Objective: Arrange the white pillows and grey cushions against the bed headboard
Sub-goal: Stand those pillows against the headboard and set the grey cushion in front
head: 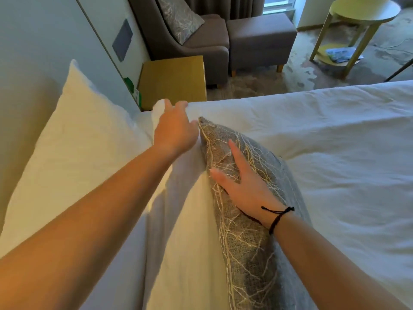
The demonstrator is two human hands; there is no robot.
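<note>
A large white pillow (pixel 73 139) leans against the headboard (pixel 20 113) on the left. A second white pillow (pixel 190 220) stands in front of it. My left hand (pixel 176 130) rests on that pillow's far top corner, fingers curled over its edge. A grey cushion (pixel 243 242) with a pale branch pattern leans against the second pillow's front. My right hand (pixel 243 186) lies flat on the cushion's face with fingers spread, a black cord around the wrist.
The white duvet (pixel 335 153) covers the bed to the right. Beyond the bed are a wooden bedside table (pixel 174 79), a grey armchair (pixel 190 41) holding another patterned cushion (pixel 178 16), a grey footstool (pixel 261 39) and a round side table (pixel 362 14).
</note>
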